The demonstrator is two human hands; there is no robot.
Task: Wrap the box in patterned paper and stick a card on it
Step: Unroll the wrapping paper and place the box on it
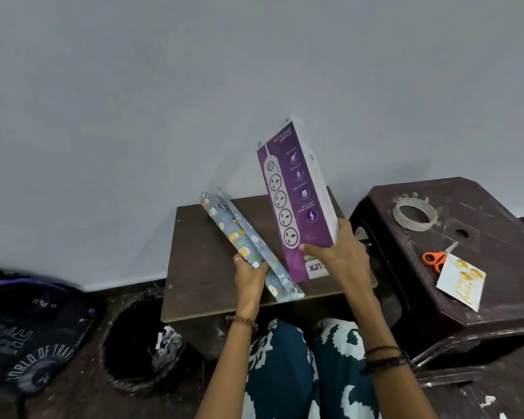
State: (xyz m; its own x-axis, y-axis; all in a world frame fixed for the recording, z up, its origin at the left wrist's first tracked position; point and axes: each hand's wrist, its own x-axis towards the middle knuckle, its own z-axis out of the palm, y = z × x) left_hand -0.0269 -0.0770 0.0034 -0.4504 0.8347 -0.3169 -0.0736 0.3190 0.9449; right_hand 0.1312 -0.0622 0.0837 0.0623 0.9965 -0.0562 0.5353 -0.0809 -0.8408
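Holding a power-strip box [297, 204] and a roll of patterned wrapping paper [248, 243] over a small brown table [200, 267].
My right hand [336, 255] grips the tall purple-and-white box, which shows four sockets, near its lower end, tilted upright; my left hand [250, 275] clasps the grey-blue cartoon-print roll, lying diagonally just beside it.
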